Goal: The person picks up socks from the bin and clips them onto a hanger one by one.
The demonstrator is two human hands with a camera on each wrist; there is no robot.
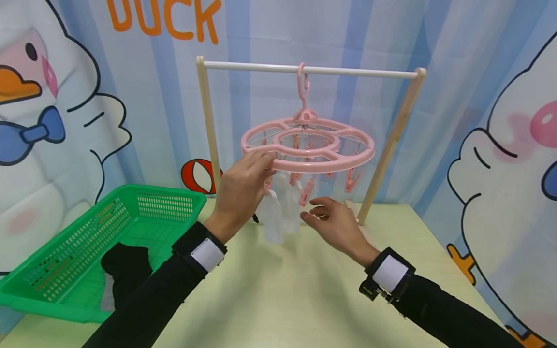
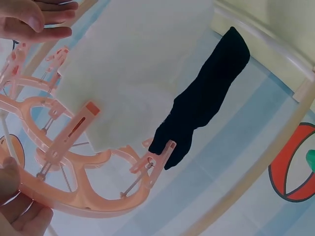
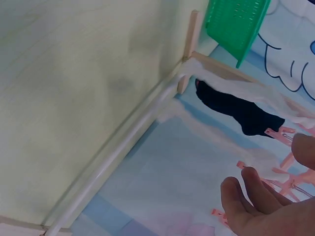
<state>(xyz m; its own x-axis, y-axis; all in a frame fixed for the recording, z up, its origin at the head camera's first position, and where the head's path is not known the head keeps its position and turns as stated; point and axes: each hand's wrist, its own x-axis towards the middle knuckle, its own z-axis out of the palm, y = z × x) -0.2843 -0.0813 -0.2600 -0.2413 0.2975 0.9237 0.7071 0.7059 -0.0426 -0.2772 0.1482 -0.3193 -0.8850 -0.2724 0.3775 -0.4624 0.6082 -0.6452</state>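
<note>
A round pink clip hanger (image 1: 319,166) hangs from the rod. My left hand (image 1: 243,188) holds its near left rim, with thumb and fingers around the edge in the left wrist view. White cloth pieces (image 1: 272,220) hang from clips under it. A black sock (image 2: 211,83) hangs by a pink clip (image 2: 161,156) at the rim; the head view mostly hides it behind my left hand. My right hand (image 1: 337,224), fingers loosely bent and holding nothing, is just right of a dangling pink clothespin (image 1: 306,191).
A green basket (image 1: 169,190) stands at the left, with a black sock (image 1: 126,268) and a grey piece (image 1: 107,292) in it. The rack has a white rod (image 1: 256,66) and wooden posts (image 1: 393,140) on a pale table (image 1: 261,304). A duck-print curtain (image 1: 270,29) hangs behind.
</note>
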